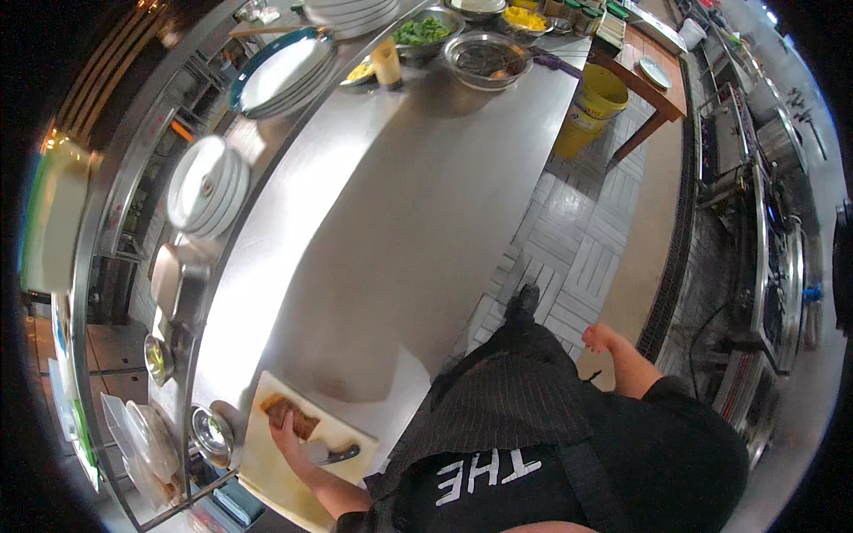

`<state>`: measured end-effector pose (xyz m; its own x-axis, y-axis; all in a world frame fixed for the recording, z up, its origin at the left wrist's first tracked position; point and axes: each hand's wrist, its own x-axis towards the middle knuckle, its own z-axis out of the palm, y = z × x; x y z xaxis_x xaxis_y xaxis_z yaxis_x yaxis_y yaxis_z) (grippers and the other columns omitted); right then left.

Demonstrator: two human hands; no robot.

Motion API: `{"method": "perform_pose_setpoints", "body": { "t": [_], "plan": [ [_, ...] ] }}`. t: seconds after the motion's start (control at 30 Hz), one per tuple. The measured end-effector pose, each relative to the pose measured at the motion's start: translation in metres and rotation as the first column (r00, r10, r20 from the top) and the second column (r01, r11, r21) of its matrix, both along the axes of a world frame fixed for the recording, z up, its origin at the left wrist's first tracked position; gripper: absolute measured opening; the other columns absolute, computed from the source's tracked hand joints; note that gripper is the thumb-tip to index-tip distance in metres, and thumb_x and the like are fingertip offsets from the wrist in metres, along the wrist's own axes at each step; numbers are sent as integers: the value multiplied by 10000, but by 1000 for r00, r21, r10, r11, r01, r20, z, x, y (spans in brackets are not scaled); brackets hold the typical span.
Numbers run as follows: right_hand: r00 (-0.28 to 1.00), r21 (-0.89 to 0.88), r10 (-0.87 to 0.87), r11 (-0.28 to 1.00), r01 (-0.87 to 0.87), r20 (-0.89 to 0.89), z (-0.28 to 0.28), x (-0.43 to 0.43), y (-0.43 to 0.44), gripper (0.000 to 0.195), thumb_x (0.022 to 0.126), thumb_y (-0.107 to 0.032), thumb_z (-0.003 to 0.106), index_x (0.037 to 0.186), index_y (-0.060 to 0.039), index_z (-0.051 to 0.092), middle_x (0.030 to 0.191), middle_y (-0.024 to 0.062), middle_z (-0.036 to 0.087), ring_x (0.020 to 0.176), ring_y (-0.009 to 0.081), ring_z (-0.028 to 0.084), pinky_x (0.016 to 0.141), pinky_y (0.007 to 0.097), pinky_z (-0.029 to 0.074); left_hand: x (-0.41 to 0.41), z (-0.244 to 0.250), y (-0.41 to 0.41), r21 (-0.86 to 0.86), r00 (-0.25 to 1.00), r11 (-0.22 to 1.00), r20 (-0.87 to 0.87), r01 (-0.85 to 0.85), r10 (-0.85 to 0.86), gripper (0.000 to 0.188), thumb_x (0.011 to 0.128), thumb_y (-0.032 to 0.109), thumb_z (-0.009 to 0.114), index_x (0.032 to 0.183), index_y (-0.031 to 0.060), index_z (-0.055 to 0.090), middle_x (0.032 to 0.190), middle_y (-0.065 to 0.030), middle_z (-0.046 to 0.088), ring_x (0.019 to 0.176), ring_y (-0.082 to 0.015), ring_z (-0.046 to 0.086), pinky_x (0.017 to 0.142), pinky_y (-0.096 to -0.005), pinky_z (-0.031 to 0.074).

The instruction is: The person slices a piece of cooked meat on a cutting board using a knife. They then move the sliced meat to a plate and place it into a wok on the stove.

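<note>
My left hand (286, 436) is on a browned piece of food (303, 424), which looks like cooked meat, with its fingers over the left end. The piece lies on a pale cutting board (266, 476) at the near left of the steel counter (400, 233). Close to my left wrist, a black-handled knife (344, 455) rests on the same board; part of its blade is hard to make out. Away from the counter, my right hand (600, 338) hangs by my right side with its fingers curled. Its palm is hidden, and nothing shows clearly in it.
Along the left shelf stand stacked white plates (203, 186), blue-rimmed oval plates (283, 73) and a small steel bowl (212, 433). Bowls of greens (421, 30) and dark sauce (486, 60) sit at the far end. Yellow buckets (596, 100) stand beside a wooden table (666, 100); stoves (766, 253) line the right.
</note>
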<state>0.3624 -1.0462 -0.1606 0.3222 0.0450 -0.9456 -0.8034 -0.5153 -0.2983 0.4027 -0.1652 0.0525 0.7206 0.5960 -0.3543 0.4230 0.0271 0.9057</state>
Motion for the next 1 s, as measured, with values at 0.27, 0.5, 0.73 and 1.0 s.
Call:
{"method": "perform_pose_setpoints", "body": {
  "t": [0.27, 0.5, 0.73, 1.0],
  "plan": [
    [942, -166, -86, 975, 146, 323, 29, 70, -106, 256, 908, -256, 567, 996, -35, 662, 838, 84, 671, 749, 223, 641, 653, 379, 528, 265, 54, -347, -93, 917, 915, 115, 393, -382, 654, 805, 137, 782, 1360, -25, 475, 1244, -118, 608, 1137, -229, 593, 991, -361, 468],
    [777, -385, 135, 911, 146, 614, 98, 166, -218, 335, 887, -280, 583, 1043, 6, 663, 985, 254, 686, 945, 458, 635, 814, 484, 519, 456, 108, -547, 226, 735, 729, 76, 646, -674, 612, 783, 194, 812, 1283, -42, 551, 1184, -138, 665, 1084, -240, 636, 966, -364, 484],
    [676, -283, 275, 954, -102, 684, 210, 371, -190, 325, 879, -262, 587, 1121, -54, 642, 1033, 177, 692, 989, 368, 648, 848, 453, 512, 602, 108, -632, 562, 749, 608, -33, 562, -662, 712, 709, 360, 858, 1231, -38, 581, 1157, -181, 680, 1083, -309, 654, 947, -397, 496],
    [-19, -711, 712, 703, 40, 702, 300, 661, -172, 377, 813, -193, 655, 1170, -83, 607, 1092, 144, 616, 1045, 349, 581, 858, 444, 498, 700, 54, -665, 406, 860, 789, 15, 462, -511, 744, 724, 437, 827, 1258, -7, 563, 1153, -179, 684, 1084, -319, 656, 931, -392, 502]
  ]
}}
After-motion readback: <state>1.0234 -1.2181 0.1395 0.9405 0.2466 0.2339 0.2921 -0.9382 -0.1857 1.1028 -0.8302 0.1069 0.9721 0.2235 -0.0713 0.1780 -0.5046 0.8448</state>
